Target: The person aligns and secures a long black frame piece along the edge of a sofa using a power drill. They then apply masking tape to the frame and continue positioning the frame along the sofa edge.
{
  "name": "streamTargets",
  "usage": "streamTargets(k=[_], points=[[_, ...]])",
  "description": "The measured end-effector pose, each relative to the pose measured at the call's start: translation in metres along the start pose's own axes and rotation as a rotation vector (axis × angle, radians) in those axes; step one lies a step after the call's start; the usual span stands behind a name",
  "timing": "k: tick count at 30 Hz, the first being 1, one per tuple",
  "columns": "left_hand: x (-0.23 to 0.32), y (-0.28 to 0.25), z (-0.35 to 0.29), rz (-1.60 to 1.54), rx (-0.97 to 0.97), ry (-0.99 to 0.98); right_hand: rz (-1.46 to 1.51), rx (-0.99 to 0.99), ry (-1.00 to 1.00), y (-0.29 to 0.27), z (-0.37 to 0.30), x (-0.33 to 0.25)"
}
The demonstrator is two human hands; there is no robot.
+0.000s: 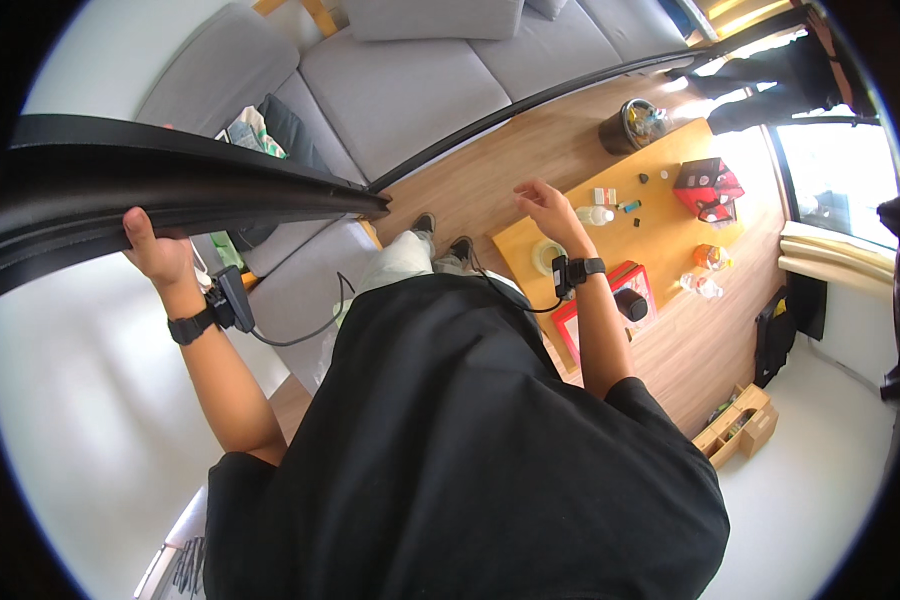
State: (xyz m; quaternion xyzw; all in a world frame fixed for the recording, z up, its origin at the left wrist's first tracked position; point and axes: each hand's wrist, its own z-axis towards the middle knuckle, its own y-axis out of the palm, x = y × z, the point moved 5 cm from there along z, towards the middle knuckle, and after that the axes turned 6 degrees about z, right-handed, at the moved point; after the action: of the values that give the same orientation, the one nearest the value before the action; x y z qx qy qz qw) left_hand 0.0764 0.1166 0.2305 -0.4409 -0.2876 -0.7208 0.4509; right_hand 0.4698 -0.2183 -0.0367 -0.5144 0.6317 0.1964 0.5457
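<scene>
A long black grooved strip (200, 190) with a shiny surface runs in from the left edge, broad near me and narrowing toward the middle. My left hand (160, 255) is at its lower edge, thumb up against the black face; the other fingers are mostly hidden. Beyond the strip's narrow end, a thin black bar (530, 105) stretches along the sofa to the upper right, where another person (795, 80) in dark clothes stands by its far end. My right hand (550, 212) is raised over the wooden table's left part, empty, with its fingers loosely bent and apart.
The wooden table (570, 225) holds bottles, a red-and-black box (708, 190), a red frame-like tray (642, 278) and a black cylinder (631, 304). A grey sofa (400, 90) stands ahead. A waste bin (620, 130) is past the table. Cables hang from both wrist devices.
</scene>
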Motion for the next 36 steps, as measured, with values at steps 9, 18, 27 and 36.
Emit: streamTargets(k=[9, 18, 27, 36], points=[[-0.083, -0.017, -0.089, 0.461, 0.041, -0.167, 0.006, 0.010, 0.100, 0.023, -0.006, -0.007], [-0.086, -0.009, -0.095, 0.432, -0.053, -0.283, 0.015, 0.034, 0.109, 0.024, -0.008, -0.012], [-0.090, -0.022, -0.093, 0.274, -0.139, -0.243, -0.086, 0.042, 0.060, 0.019, -0.010, 0.004], [-0.085, -0.011, -0.098, 0.577, -0.245, -0.278, 0.044, 0.029, 0.068, 0.015, -0.004, -0.001]])
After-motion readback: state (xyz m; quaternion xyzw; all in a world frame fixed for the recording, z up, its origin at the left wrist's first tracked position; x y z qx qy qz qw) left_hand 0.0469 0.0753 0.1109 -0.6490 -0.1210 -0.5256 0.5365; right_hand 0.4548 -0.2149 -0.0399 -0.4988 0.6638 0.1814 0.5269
